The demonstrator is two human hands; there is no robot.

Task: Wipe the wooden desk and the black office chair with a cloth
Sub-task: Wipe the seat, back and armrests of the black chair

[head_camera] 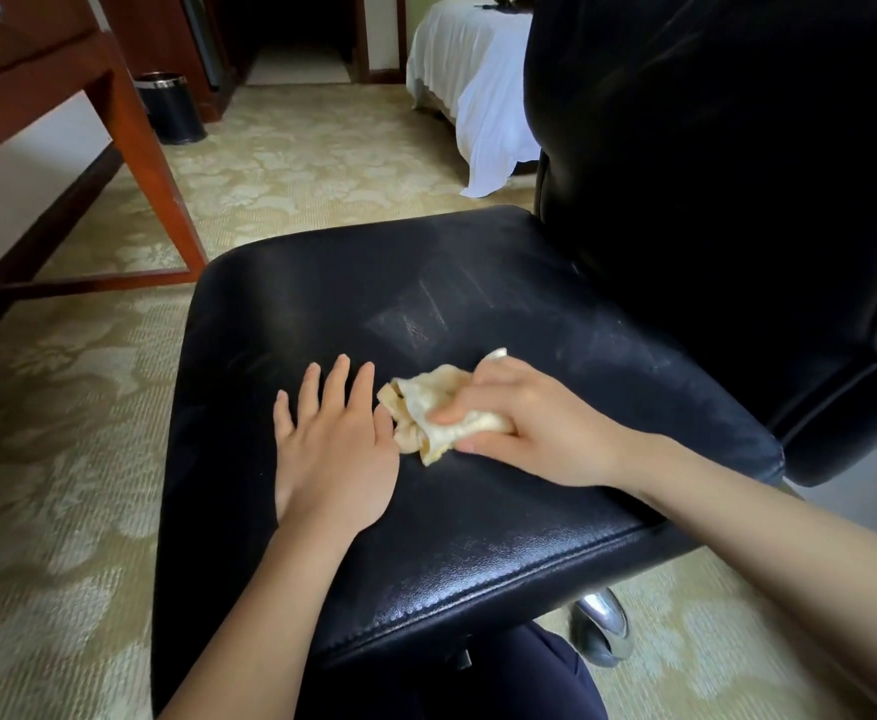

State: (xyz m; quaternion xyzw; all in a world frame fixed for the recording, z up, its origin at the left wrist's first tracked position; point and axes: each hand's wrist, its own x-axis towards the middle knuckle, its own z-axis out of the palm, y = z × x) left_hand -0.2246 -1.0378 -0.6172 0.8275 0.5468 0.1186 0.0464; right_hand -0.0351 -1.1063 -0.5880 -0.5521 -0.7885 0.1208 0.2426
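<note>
The right hand [524, 428] has its fingers and thumb curled round a bunched pale cloth [426, 407], pressing the wad down on the seat of the black office chair [478, 283] near its middle. Gathering the cloth into a pad like this probably gives a firm face to rub with. Just beside it, the left hand [332, 459] lies flat on the seat with its fingers straight and spread, holding nothing. Its thumb side touches the cloth's loose edge, and I judge it is there to steady a chair that can roll or swivel.

Below the seat's front edge a chrome foot [600, 628] of the chair base shows on the patterned carpet [296, 163]. Beyond the hands the leather carries dull, greyish streaks — dust or drying smears, I cannot tell which — so the seat looks only partly done. The backrest [711, 148] rises dark on the right, too shadowed to judge.

Farther off on the left stands the wooden desk [36, 59], well apart from the hands, only its underside and slanting leg in view. Past that leg a black waste bin [171, 109] with a shiny rim sits on the carpet — its inside is hidden from this angle. A bed [478, 70] draped in white sheets lies behind the chair.
</note>
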